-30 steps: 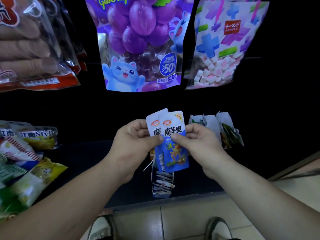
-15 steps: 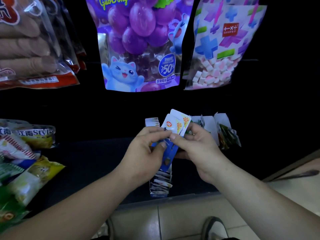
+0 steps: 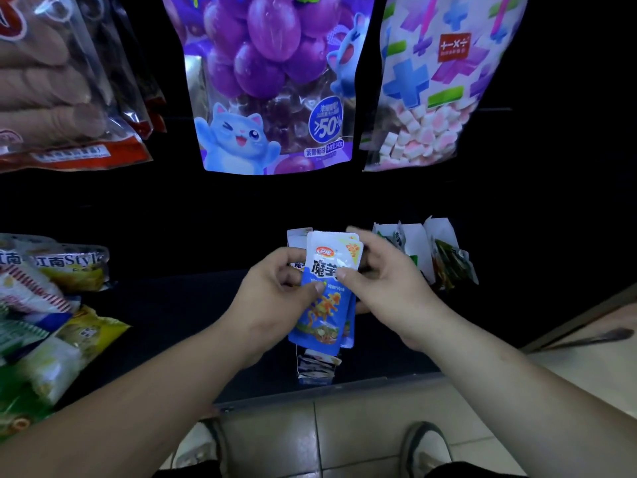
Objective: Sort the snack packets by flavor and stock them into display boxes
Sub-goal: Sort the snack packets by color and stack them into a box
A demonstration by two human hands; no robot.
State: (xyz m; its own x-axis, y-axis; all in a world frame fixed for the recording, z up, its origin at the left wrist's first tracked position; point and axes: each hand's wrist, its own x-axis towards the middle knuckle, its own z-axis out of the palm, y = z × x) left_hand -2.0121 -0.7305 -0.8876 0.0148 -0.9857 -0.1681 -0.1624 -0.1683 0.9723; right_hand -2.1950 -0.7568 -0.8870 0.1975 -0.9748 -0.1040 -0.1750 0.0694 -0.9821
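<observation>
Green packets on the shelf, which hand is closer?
Right. The right hand is just beside the green packets; the left hand is farther, across the blue packet.

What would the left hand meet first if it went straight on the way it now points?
Probably the right hand: the left hand points rightward across the blue packets both hands pinch. Depth is unclear.

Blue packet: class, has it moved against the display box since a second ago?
Yes. The blue packet now sits lower and a little further left, covering more of the display box beneath it than before.
</observation>
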